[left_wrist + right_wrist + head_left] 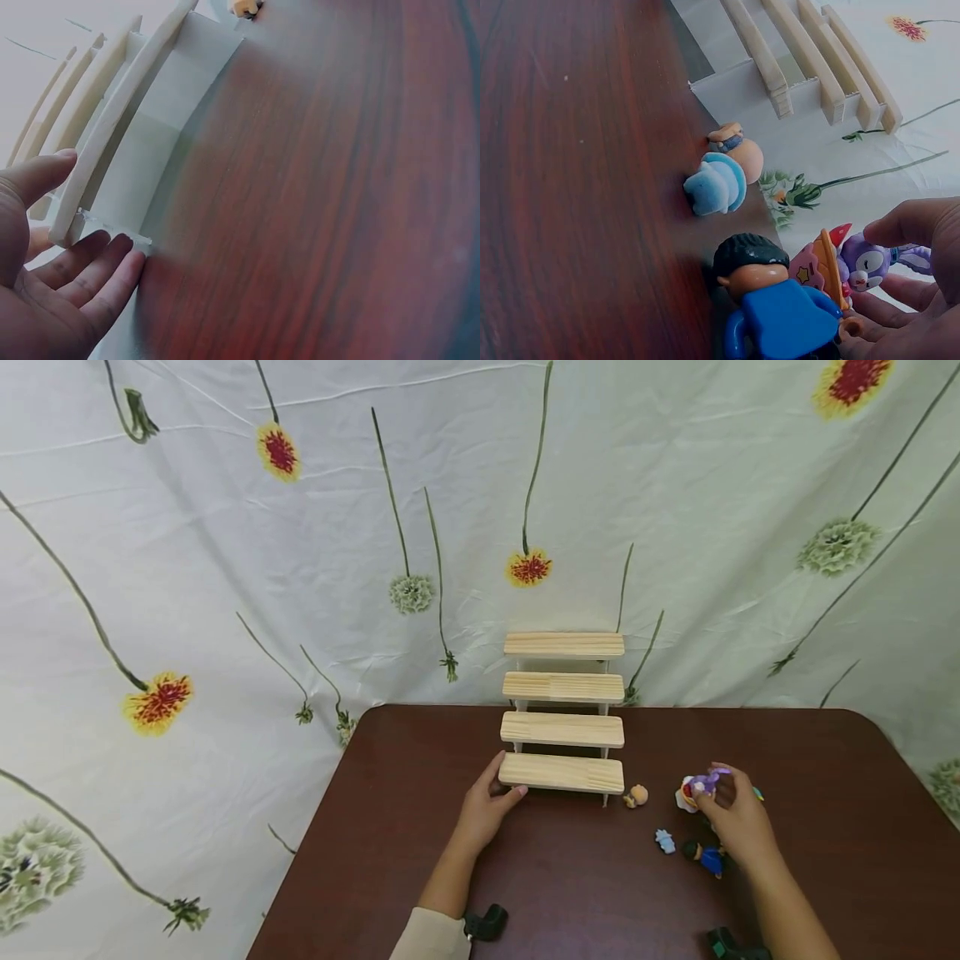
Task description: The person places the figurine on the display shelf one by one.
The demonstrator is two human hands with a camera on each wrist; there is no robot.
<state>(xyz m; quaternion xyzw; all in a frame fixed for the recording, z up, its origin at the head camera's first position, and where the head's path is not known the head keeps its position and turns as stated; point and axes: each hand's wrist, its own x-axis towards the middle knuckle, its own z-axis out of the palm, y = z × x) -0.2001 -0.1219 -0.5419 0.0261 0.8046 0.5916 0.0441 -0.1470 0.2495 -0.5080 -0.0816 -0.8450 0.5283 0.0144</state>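
Note:
A pale wooden stepped stand (562, 714) with several shelves sits at the back of the dark table (570, 877). My left hand (487, 806) holds the left end of its lowest step (112, 135), thumb on top and fingers (90, 266) under the edge. My right hand (738, 818) pinches a small purple figure (707, 782) (866, 262) just above the table. Beside it lie a red and white figure (684, 795), a blue-bodied dark-haired figure (705, 854) (780, 307), a light blue figure (664, 841) (716, 186) and a peach one (637, 795) (739, 146).
A flower-printed cloth (300, 568) hangs behind the table and drapes down at its left. Black wrist straps (487, 924) show at the near edge. The table's rounded corners lie at the far left and far right.

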